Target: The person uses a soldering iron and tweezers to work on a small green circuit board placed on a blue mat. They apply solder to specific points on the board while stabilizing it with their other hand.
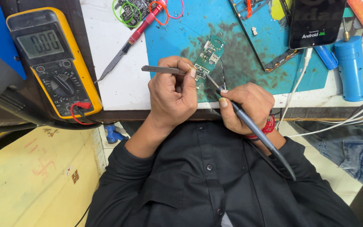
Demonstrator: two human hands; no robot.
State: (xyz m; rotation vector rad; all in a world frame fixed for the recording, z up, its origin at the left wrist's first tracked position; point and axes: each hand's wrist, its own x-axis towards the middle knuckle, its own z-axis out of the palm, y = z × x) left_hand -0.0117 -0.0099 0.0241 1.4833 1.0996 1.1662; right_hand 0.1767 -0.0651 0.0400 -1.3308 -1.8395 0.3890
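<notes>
1. The person's left hand (171, 94) is pinching a pair of metal tweezers (161, 69) between thumb and fingers, closed firmly around them, with the blunt end sticking out to the far side of the fist.
2. The right hand (246, 105) is wrapping around a dark grey soldering iron (248, 122) like a pen, fingers closed tightly; its cable end is trailing back past the wrist over the black shirt (206, 180).
3. Just beyond both grips, the iron's thin tip and the tweezer points are meeting on a small green circuit board (209, 56), which is lying on a stained blue work mat (190, 29).
4. A red thread band (269, 125) is circling the right wrist.
5. Well off to the left hand's side, a yellow multimeter (53, 59) is sitting at the bench edge.
6. Further out from the left grip, a red-handled knife (131, 40) is lying on the white bench top (114, 90).
7. Beyond the right grip, a dark smartphone (316, 21) is resting by an opened phone frame (269, 46), with a blue cylindrical tool (351, 67) standing beside them.
</notes>
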